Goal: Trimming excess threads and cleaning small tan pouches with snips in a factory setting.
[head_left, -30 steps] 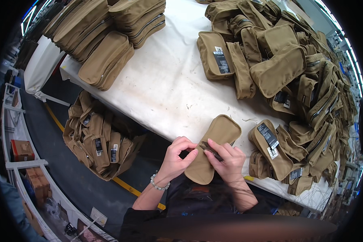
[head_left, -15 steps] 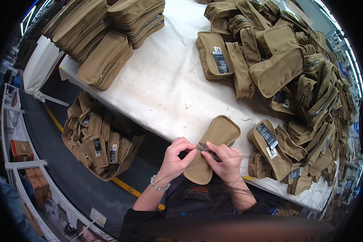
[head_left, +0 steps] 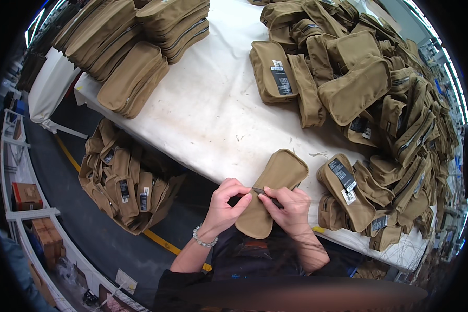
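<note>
A tan fabric pouch (head_left: 283, 169) with rounded ends lies at a slant over the table's near edge, its lower end toward my body. Above its middle, my left hand (head_left: 224, 204) and my right hand (head_left: 291, 209) meet, each with thumb and forefinger pinched. Between the fingertips shows a small dark strip-like piece (head_left: 259, 191), too small to tell its kind. Both hands appear closed on it, and my fingers partly hide it. A beaded bracelet (head_left: 205, 237) circles my left wrist.
The white-covered table (head_left: 213, 114) carries a large heap of tan pouches (head_left: 356, 83) on the right, some with dark tags. Stacked pouches (head_left: 132, 80) stand far left. Below the left edge, a box of pouches (head_left: 125, 182) sits on the floor beside a shelf (head_left: 34, 213).
The dark piece between my fingertips has turned slightly, and my right fingers have shifted a little around it. The pouch has stayed in nearly the same place; the view moved slightly.
</note>
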Motion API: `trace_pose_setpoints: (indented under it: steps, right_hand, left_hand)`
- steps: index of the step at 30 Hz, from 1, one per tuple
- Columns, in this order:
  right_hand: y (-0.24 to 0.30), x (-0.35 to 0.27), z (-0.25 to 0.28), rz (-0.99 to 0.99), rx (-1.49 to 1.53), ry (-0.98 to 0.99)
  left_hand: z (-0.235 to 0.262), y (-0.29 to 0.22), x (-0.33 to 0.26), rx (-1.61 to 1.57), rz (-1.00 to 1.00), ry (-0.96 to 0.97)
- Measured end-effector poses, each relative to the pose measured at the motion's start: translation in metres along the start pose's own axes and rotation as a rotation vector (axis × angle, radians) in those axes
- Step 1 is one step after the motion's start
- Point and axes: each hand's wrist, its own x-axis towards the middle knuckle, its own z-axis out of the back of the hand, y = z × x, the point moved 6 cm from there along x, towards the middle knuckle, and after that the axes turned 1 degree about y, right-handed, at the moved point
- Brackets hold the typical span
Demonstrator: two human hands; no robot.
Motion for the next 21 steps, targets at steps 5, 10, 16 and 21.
trace_pose_setpoints:
  steps: [5,10,16,21]
  right_hand:
    - [-0.004,-0.002,0.0,-0.017,-0.004,-0.001]
    - [-0.007,0.0,0.005,-0.101,0.045,0.059]
    - [-0.007,0.003,0.003,-0.023,0.03,0.045]
    - [-0.004,0.005,0.003,-0.002,0.013,0.078]
  left_hand:
    - [0.0,0.0,0.0,-0.021,0.018,0.006]
    - [0.002,0.003,-0.002,-0.056,0.07,0.006]
    - [0.0,0.004,0.0,-0.063,0.071,0.015]
    - [0.0,0.004,0.0,-0.051,0.055,0.019]
